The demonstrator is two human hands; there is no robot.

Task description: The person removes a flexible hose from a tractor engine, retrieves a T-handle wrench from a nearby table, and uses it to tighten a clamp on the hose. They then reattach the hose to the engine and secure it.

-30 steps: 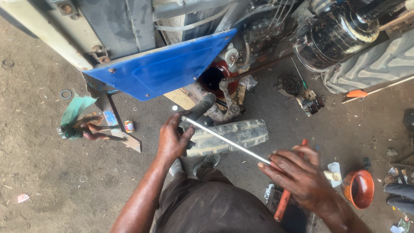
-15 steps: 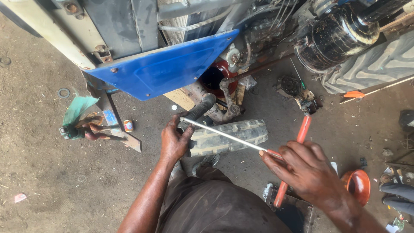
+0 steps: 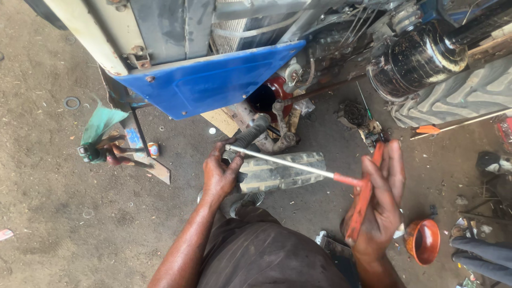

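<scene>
1. Our left hand (image 3: 220, 173) is closed around the far end of a long metal rod (image 3: 282, 162), right where the rod meets a black ribbed rubber boot (image 3: 250, 133).
2. Our right hand (image 3: 376, 205) grips the red T-handle (image 3: 364, 200) at the rod's near end, fingers wrapped over the crossbar and fingertips stretched upward.
3. The rod runs on a slant from the left hand down to the right hand, passing just above a dusty clear plastic bottle (image 3: 280, 172) that lies on the dirt floor (image 3: 48, 213).
4. The boot leads up toward a red machine part (image 3: 269, 96) under a blue metal panel (image 3: 210, 82).
5. An orange bowl (image 3: 423, 241) sits on the floor just beside our right hand.
6. A green rag (image 3: 101, 122) and small tools lie well apart, toward the floor's left edge.
7. A big tyre (image 3: 458, 90) fills the top right corner.
</scene>
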